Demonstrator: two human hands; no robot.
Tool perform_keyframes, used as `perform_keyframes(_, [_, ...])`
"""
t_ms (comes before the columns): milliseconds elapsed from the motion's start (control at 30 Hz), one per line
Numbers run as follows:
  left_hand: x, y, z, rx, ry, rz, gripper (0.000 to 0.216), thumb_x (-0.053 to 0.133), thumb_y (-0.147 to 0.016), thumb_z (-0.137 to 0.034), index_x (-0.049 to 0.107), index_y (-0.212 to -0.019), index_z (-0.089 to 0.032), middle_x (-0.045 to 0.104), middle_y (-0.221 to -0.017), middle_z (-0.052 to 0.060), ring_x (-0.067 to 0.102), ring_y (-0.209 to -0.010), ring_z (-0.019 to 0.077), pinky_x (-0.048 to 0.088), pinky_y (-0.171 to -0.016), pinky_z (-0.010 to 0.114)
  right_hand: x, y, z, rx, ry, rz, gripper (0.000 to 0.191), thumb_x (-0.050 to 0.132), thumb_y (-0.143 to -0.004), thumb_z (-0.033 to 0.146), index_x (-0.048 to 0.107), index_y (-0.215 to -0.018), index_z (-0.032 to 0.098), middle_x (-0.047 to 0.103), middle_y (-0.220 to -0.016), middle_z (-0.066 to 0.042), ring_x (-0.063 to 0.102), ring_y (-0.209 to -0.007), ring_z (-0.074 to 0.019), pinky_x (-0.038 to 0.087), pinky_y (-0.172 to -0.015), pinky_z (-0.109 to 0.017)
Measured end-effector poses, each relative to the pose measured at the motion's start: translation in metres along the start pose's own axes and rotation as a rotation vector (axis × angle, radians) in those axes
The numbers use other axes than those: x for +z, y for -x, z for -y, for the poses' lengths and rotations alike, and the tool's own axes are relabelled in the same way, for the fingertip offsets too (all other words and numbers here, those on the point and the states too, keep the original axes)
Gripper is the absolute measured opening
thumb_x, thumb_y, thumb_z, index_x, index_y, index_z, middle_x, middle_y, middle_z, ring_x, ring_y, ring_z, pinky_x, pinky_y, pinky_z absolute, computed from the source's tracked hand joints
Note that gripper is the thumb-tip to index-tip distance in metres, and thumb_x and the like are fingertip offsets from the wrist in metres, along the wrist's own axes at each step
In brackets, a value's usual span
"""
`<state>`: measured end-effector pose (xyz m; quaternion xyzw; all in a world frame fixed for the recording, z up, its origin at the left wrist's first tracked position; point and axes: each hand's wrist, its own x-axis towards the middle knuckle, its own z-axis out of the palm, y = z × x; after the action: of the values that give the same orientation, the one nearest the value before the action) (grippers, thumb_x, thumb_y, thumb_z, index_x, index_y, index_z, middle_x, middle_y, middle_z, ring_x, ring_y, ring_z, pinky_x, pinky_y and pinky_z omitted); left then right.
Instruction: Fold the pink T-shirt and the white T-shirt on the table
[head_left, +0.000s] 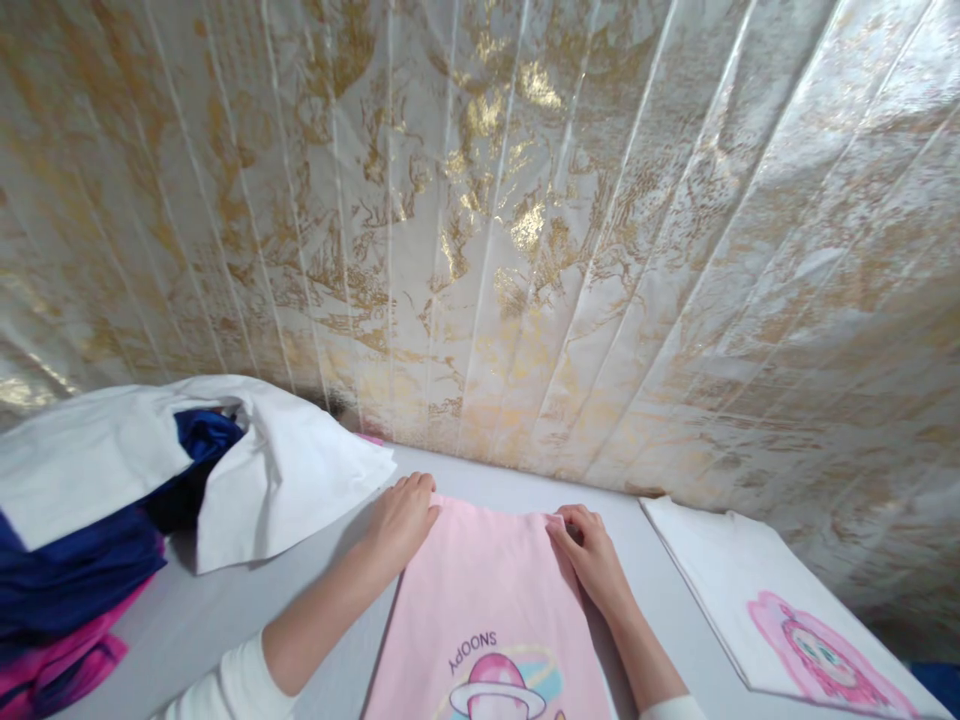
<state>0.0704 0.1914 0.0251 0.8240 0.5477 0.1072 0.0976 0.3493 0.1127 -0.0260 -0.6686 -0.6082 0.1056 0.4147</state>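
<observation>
A folded pink T-shirt (491, 570) with a cartoon hat print and the word SNOOPY lies flat in front of me; its near part runs out of the picture. My left hand (405, 515) grips its far left corner, thumb and fingers closed on the cloth. At the far right corner, my right hand (589, 545) pinches the edge between thumb and fingers. The far edge between both hands lies nearly straight, dipping slightly in the middle.
A folded white T-shirt (750, 570) with a pink cartoon print lies to the right. Loose white cloth (285, 470) rests over navy and magenta clothes (75, 570) on the left. Behind the grey-white tabletop (330, 610) rises a gold-patterned wall covering (480, 250).
</observation>
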Motion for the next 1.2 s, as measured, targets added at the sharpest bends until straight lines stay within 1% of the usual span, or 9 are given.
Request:
perform_keyframes(100, [0.001, -0.001, 0.000, -0.006, 0.068, 0.013, 0.015, 0.045, -0.088, -0.008, 0.056, -0.091, -0.018, 0.066, -0.095, 0.007, 0.062, -0.096, 0.0217, 0.042, -0.084, 0.030, -0.001, 0.002, 0.002, 0.014, -0.012, 0.006, 0.036, 0.048, -0.084, 0.053, 0.066, -0.082, 0.022, 0.067, -0.085, -0.006, 0.058, -0.085, -0.0229, 0.043, -0.079, -0.033])
perform_keyframes(267, [-0.003, -0.006, 0.004, -0.027, 0.176, 0.018, 0.015, 0.038, -0.095, -0.016, 0.051, -0.099, -0.021, 0.068, -0.088, 0.004, 0.066, -0.087, 0.0215, 0.042, -0.073, 0.028, -0.002, 0.003, 0.007, 0.049, -0.077, -0.018, 0.036, 0.048, -0.085, 0.053, 0.064, -0.083, 0.021, 0.066, -0.081, -0.004, 0.060, -0.078, -0.0208, 0.044, -0.073, -0.029])
perform_keyframes(433, [0.008, -0.015, 0.006, -0.060, 0.256, -0.019, 0.016, 0.037, -0.095, -0.017, 0.049, -0.105, -0.021, 0.068, -0.085, 0.005, 0.067, -0.086, 0.0227, 0.041, -0.071, 0.027, -0.002, 0.000, 0.010, 0.074, -0.127, -0.017, 0.038, 0.045, -0.087, 0.055, 0.060, -0.084, 0.020, 0.064, -0.070, -0.001, 0.058, -0.067, -0.0183, 0.042, -0.064, -0.025])
perform_keyframes(633, [0.012, -0.018, 0.010, -0.057, 0.322, -0.040, 0.017, 0.037, -0.097, -0.019, 0.048, -0.111, -0.019, 0.069, -0.085, 0.003, 0.067, -0.086, 0.0191, 0.041, -0.070, 0.023, 0.004, -0.006, 0.011, 0.071, -0.067, -0.016, 0.037, 0.041, -0.089, 0.055, 0.057, -0.088, 0.022, 0.066, -0.070, -0.001, 0.059, -0.066, -0.0184, 0.040, -0.063, -0.025])
perform_keyframes(767, [0.012, -0.018, 0.011, -0.059, 0.310, -0.028, 0.017, 0.041, -0.097, -0.020, 0.049, -0.112, -0.018, 0.070, -0.085, 0.004, 0.067, -0.085, 0.0190, 0.041, -0.069, 0.023, 0.006, -0.011, 0.007, 0.130, 0.001, -0.013, 0.040, 0.043, -0.086, 0.059, 0.058, -0.088, 0.022, 0.065, -0.062, -0.001, 0.058, -0.059, -0.0195, 0.037, -0.058, -0.027])
perform_keyframes(967, [0.015, -0.023, 0.008, -0.070, 0.233, -0.027, 0.019, 0.040, -0.098, -0.020, 0.052, -0.113, -0.020, 0.071, -0.090, 0.005, 0.067, -0.091, 0.0200, 0.044, -0.074, 0.026, 0.010, -0.018, 0.003, 0.156, 0.017, -0.032, 0.040, 0.045, -0.083, 0.058, 0.060, -0.082, 0.022, 0.067, -0.059, -0.003, 0.058, -0.055, -0.0200, 0.035, -0.055, -0.027])
perform_keyframes(1067, [0.006, -0.013, -0.002, -0.066, 0.160, -0.057, 0.031, 0.043, -0.096, -0.018, 0.047, -0.127, -0.014, 0.068, -0.109, 0.014, 0.064, -0.103, 0.0259, 0.045, -0.084, 0.033, 0.012, -0.019, 0.005, 0.161, 0.016, -0.040, 0.038, 0.045, -0.082, 0.055, 0.061, -0.089, 0.021, 0.065, -0.059, -0.002, 0.058, -0.055, -0.0202, 0.036, -0.056, -0.029])
perform_keyframes(1133, [0.000, 0.005, -0.016, -0.016, 0.116, -0.088, 0.045, 0.048, -0.093, -0.018, 0.041, -0.137, -0.013, 0.055, -0.132, 0.018, 0.053, -0.121, 0.0293, 0.038, -0.099, 0.040, 0.012, -0.018, 0.007, 0.168, 0.007, -0.056, 0.042, 0.046, -0.080, 0.054, 0.059, -0.100, 0.019, 0.063, -0.058, 0.000, 0.059, -0.057, -0.0211, 0.038, -0.057, -0.030])
perform_keyframes(1200, [0.002, 0.030, -0.032, 0.138, 0.097, -0.066, 0.053, 0.054, -0.091, -0.023, 0.039, -0.141, -0.018, 0.042, -0.147, 0.012, 0.038, -0.135, 0.0272, 0.025, -0.111, 0.041, 0.010, -0.015, 0.009, 0.174, -0.016, -0.069, 0.050, 0.047, -0.077, 0.055, 0.055, -0.109, 0.017, 0.062, -0.062, 0.000, 0.061, -0.060, -0.0217, 0.041, -0.058, -0.030])
